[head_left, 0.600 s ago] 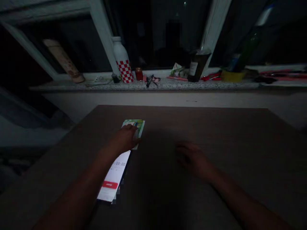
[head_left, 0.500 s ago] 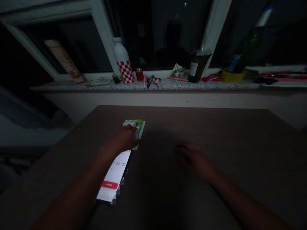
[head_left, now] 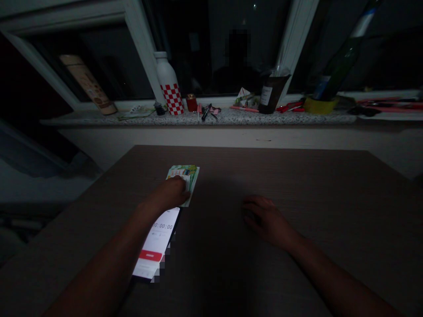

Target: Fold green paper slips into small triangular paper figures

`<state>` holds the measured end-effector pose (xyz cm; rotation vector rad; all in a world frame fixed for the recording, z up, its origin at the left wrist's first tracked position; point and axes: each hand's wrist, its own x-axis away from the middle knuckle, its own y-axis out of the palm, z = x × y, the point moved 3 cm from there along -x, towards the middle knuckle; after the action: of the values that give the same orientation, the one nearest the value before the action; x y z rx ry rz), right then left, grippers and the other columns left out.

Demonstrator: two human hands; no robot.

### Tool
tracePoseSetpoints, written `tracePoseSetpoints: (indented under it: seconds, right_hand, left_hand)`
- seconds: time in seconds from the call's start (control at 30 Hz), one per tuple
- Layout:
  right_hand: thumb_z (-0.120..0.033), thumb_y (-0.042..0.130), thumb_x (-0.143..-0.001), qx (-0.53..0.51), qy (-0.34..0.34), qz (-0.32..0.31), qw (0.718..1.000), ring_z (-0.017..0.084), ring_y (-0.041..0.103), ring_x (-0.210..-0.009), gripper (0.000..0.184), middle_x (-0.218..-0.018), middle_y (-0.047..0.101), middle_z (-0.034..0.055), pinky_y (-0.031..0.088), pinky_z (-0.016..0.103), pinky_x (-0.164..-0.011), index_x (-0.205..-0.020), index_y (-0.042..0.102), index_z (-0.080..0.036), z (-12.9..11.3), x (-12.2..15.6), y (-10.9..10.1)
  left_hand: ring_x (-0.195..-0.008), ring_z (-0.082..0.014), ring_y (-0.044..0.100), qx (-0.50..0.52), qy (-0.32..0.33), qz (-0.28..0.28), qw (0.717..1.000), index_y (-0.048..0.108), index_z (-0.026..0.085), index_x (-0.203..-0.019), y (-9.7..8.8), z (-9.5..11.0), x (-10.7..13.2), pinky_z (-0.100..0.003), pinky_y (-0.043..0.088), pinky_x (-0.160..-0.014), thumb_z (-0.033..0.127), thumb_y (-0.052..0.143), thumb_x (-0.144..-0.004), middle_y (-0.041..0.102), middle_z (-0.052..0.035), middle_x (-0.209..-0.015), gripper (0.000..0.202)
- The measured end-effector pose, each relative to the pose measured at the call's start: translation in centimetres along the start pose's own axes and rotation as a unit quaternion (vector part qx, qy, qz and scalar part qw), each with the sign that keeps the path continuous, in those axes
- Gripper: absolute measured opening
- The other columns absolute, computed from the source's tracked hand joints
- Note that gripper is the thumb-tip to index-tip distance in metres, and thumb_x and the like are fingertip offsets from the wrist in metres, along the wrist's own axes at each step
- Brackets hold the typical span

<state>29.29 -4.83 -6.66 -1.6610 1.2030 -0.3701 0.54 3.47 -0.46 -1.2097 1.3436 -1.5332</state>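
A small stack of green-and-white printed cards (head_left: pixel 193 171) lies slightly fanned on the table, left of centre. Over its near part is my left hand (head_left: pixel 175 191), fingers curled in and thumb bent against a card at the top. The fingertips are partly hidden. Just below that wrist a lit phone (head_left: pixel 158 242) lies flat, showing a row of zeros and a red button; my forearm covers its left side. My right hand (head_left: pixel 261 215) rests on the tabletop at the right, holding nothing, with its fingers loosely bent and the thumb apart.
Behind the brown table (head_left: pixel 297 176) runs a speckled windowsill (head_left: pixel 228 116). On it stand a red-checked white bottle (head_left: pixel 172 94), a tan flask (head_left: pixel 87 83), a red jar (head_left: pixel 191 102), a dark cup (head_left: pixel 272 92) and a tall green bottle (head_left: pixel 342 64). The room is dim.
My left fingers have curled in and drawn back slightly, and the upper cards' left edge has shifted a little left. My right hand and the phone stay in place.
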Motion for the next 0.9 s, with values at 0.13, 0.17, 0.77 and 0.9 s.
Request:
tracePoseSetpoints:
  seconds: [0.13, 0.17, 0.77, 0.9]
  right_hand:
    - [-0.021, 0.056, -0.084, -0.006, 0.0, 0.005, 1.0, 0.026, 0.055, -0.109, 0.027, -0.117, 0.06, 0.0098, 0.043, 0.045, -0.094, -0.111, 0.063, -0.022, 0.1, 0.0, 0.0]
    - [-0.021, 0.057, -0.084, -0.006, 0.0, 0.006, 1.0, 0.026, 0.054, -0.11, 0.027, -0.117, 0.06, 0.0099, 0.043, 0.045, -0.094, -0.111, 0.063, -0.022, 0.1, 0.0, 0.0]
    - [-0.022, 0.055, -0.085, -0.014, 0.005, 0.003, 1.0, 0.026, 0.054, -0.11, 0.027, -0.117, 0.06, 0.0102, 0.043, 0.045, -0.094, -0.111, 0.062, -0.022, 0.0, -0.1, -0.2]
    - [-0.023, 0.057, -0.084, -0.038, 0.01, 0.012, 0.999, 0.026, 0.055, -0.112, 0.029, -0.118, 0.061, 0.0101, 0.042, 0.047, -0.097, -0.112, 0.061, -0.022, 0.0, -0.1, -0.2]
  left_hand:
    - [-0.067, -0.0223, 0.064, -0.004, -0.018, -0.013, 1.0, 0.07, 0.014, -0.08, -0.2, -0.3, -0.2, -0.029, 0.044, -0.059, 0.033, 0.048, -0.082, 0.07, -0.0142, -0.08, 0.03]
    - [-0.066, -0.022, 0.064, -0.004, -0.02, -0.012, 1.0, 0.071, 0.014, -0.079, -0.2, -0.3, -0.3, -0.029, 0.044, -0.058, 0.033, 0.047, -0.082, 0.07, -0.0141, -0.079, 0.03]
    - [-0.079, -0.0223, 0.067, 0.032, 0.024, 0.165, 0.985, 0.069, 0.018, -0.088, -3.3, 1.1, 2.5, -0.029, 0.045, -0.07, 0.036, 0.046, -0.088, 0.072, -0.0089, -0.093, 0.029]
    - [-0.082, -0.0206, 0.067, 0.072, 0.038, 0.255, 0.964, 0.066, 0.019, -0.092, -4.5, 4.1, 4.7, -0.03, 0.046, -0.074, 0.034, 0.046, -0.09, 0.071, -0.0067, -0.098, 0.025]
